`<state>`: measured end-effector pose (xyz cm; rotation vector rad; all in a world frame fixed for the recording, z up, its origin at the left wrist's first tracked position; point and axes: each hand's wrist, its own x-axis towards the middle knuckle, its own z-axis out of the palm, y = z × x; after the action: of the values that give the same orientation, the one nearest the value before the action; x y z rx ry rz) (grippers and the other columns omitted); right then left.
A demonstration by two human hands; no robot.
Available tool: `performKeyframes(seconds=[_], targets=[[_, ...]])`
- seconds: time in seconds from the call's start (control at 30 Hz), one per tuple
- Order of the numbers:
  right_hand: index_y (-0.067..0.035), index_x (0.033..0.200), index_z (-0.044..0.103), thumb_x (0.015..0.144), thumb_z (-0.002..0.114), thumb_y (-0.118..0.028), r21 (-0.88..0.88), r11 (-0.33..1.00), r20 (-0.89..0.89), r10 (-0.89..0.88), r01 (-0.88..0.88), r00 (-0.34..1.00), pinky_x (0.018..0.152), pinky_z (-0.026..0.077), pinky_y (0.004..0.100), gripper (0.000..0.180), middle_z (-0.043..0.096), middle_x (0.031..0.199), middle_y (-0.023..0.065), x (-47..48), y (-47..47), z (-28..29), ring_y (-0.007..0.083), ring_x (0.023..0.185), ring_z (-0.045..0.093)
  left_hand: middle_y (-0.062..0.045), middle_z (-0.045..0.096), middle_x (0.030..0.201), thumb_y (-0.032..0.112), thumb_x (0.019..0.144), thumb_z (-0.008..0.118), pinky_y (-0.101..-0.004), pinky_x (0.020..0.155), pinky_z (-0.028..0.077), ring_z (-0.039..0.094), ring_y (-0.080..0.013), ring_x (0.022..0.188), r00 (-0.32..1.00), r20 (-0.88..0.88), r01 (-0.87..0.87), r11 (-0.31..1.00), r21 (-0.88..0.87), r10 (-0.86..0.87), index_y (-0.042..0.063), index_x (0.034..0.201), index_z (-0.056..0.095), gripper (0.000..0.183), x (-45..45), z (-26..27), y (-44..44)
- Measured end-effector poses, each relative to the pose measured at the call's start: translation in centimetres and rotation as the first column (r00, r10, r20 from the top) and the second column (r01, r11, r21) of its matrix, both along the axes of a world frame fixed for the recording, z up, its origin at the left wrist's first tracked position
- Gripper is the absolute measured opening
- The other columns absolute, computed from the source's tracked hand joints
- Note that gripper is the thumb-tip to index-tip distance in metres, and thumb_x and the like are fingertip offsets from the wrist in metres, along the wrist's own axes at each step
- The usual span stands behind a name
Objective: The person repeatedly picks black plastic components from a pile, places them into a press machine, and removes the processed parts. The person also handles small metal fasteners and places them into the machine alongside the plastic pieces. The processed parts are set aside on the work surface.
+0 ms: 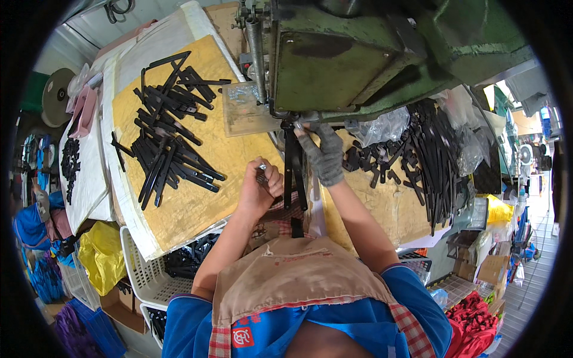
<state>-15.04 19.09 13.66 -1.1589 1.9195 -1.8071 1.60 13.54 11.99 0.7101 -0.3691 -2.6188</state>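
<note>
My bare left hand [262, 185] is curled around several small silvery fasteners [262, 167], probably rivets. It hovers in front of the machine, left of two black metal strips [294, 172]. These strips hang towards me from below the head of a green press-like machine [331, 67], their far ends meeting under it. My right hand [323, 154], in a grey fingerless glove, grips that far end with thumb and fingers. The exact contact there is partly hidden. Beside the machine, a shallow clear tray [246, 123] contains more small silvery fasteners.
A pile of black metal strips [168, 134] lies on the yellowed board at left. Short black brackets [376, 163] and a stack of long strips [432, 165] lie at right, near clear plastic bags [387, 127]. A white plastic basket [147, 273] stands below the left table edge.
</note>
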Motion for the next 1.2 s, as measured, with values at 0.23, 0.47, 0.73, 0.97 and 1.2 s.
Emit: performKeyframes(seconds=[0.23,0.47,0.73,0.97,1.2], targets=[[-0.004,0.101,0.066,0.085,0.074,-0.010,0.060,0.997,0.179,0.028,-0.039,0.984,0.083,0.049,0.0277,0.019,0.068,0.095,0.0032,-1.2,-1.9,-4.9,0.0110,0.090,0.061,-0.005,0.061,0.097,0.023,0.090,0.046,-0.0298,0.063,0.044,0.057,-0.0170,0.083,0.985,0.165,-0.020,0.984,-0.177,0.049,0.011,0.101,0.058,0.020,2.1,-3.0,-2.3],[-0.002,0.108,0.065,0.082,0.077,-0.017,0.064,0.996,0.281,0.046,-0.067,0.958,0.088,0.048,0.0319,0.032,0.066,0.096,0.0038,-0.6,-1.0,-3.6,0.0171,0.095,0.060,0.000,0.063,0.095,0.042,0.095,0.059,-0.0301,0.066,0.046,0.059,-0.0115,0.084,0.941,0.313,0.198,0.961,-0.192,-0.131,0.011,0.104,0.060,0.032,0.3,-6.1,-1.0],[-0.007,0.090,0.065,0.086,0.068,-0.015,-0.009,0.941,0.844,0.189,-0.339,0.502,0.062,0.047,0.0271,0.010,0.059,0.075,-0.0006,-6.5,-1.7,-6.4,0.0110,0.065,0.053,0.003,0.060,0.070,0.030,0.099,0.059,-0.0219,0.056,0.039,0.051,-0.0051,0.060,0.908,0.303,0.390,0.850,-0.354,-0.289,0.000,0.097,0.071,0.032,-1.8,-4.2,0.6],[-0.009,0.097,0.063,0.092,0.064,-0.022,-0.173,0.974,0.879,0.220,-0.149,0.423,0.068,0.049,0.0319,0.014,0.059,0.082,0.0013,-6.7,-1.7,-10.9,0.0140,0.071,0.055,0.004,0.052,0.058,0.028,0.098,0.059,-0.0220,0.046,0.035,0.045,-0.0055,0.049,0.877,0.316,0.456,0.837,-0.302,-0.363,-0.002,0.096,0.071,0.032,-0.7,-1.7,-0.7],[-0.007,0.105,0.066,0.093,0.063,-0.034,-0.080,0.997,0.890,0.070,0.003,0.450,0.068,0.050,0.0328,0.030,0.058,0.079,0.0001,-6.0,4.9,-6.4,0.0141,0.069,0.054,0.003,0.056,0.060,0.027,0.096,0.062,-0.0223,0.047,0.038,0.048,-0.0064,0.048,0.903,0.295,0.394,0.875,-0.280,-0.312,-0.002,0.095,0.071,0.030,-0.3,-1.0,0.1]])
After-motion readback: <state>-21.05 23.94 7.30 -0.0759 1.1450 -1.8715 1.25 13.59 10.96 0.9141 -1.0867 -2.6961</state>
